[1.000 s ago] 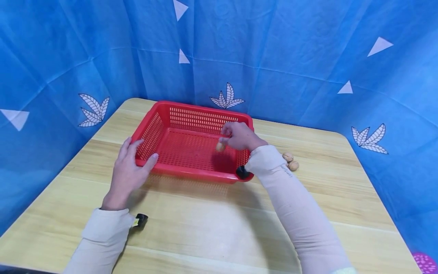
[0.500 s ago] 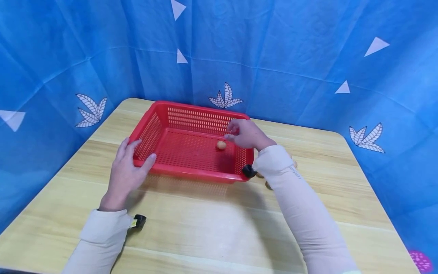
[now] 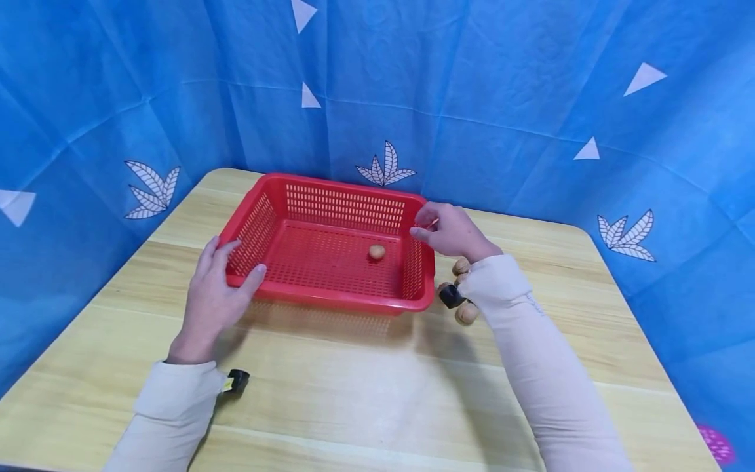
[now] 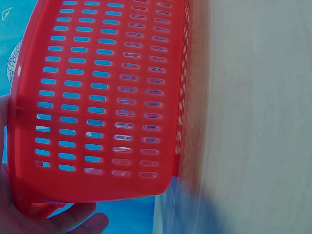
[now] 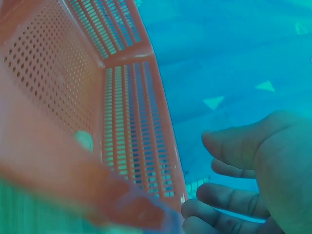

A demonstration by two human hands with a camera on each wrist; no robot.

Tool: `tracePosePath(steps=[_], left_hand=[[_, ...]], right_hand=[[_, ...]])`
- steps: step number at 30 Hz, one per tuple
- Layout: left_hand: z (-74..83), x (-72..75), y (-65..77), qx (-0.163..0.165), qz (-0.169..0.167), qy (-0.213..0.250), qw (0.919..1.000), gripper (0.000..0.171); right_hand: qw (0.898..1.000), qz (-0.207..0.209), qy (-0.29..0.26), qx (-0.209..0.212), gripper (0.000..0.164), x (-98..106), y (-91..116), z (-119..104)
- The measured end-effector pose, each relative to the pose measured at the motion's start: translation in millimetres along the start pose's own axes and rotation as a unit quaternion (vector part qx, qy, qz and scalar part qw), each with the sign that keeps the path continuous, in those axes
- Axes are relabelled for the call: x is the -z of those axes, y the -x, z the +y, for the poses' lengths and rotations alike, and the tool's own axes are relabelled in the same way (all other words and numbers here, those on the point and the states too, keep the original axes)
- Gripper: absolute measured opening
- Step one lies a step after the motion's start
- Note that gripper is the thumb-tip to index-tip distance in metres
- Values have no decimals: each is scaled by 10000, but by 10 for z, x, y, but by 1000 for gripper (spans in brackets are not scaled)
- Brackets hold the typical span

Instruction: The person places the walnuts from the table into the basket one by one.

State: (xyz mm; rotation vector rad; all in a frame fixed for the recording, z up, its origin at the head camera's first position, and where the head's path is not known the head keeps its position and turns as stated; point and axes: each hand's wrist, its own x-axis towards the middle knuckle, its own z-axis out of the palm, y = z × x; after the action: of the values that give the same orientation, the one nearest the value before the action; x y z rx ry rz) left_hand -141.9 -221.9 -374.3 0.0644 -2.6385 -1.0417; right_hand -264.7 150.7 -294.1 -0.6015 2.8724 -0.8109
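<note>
A red plastic basket (image 3: 330,301) with slotted sides stands on the table. A walnut (image 3: 377,252) lies on its floor, toward the right end; the same walnut (image 5: 84,140) shows in the right wrist view. My left hand (image 3: 213,301) holds the basket's near left corner, thumb by the front rim and fingers along the left rim. In the left wrist view the fingers (image 4: 78,217) curl about that corner. My right hand (image 3: 451,231) is over the basket's right rim, fingers loosely bent, with nothing between thumb and fingers in the right wrist view.
Several walnuts (image 3: 466,313) lie on the table to the right of the basket, partly hidden by my right sleeve and its black wrist camera (image 3: 451,295). A blue patterned curtain (image 3: 501,118) hangs behind the wooden table (image 3: 354,393).
My right hand let go of the walnut inside the basket, then moved right to the basket's rim. More walnuts on the table have come into sight. My left hand stays at the corner.
</note>
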Motion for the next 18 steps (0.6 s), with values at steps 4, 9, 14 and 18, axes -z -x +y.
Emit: tracePosePath(steps=[4,9,14,18], left_hand=[[10,1,-4,-2,1,12,10000,71],[19,-9,-6,11,-37,10,10000,73],[16,-12,1,-8,-47,16,10000,73],[12,-16,6,-11,-49,18,10000,74]], right_hand=[[9998,97,-159,-115,24,66,71,102],[9990,186,-207,-340,29,136,161,250],[9990,183,-135,-374,31,177,245,416],[9986,173,-93,-493,30,199,318,537]])
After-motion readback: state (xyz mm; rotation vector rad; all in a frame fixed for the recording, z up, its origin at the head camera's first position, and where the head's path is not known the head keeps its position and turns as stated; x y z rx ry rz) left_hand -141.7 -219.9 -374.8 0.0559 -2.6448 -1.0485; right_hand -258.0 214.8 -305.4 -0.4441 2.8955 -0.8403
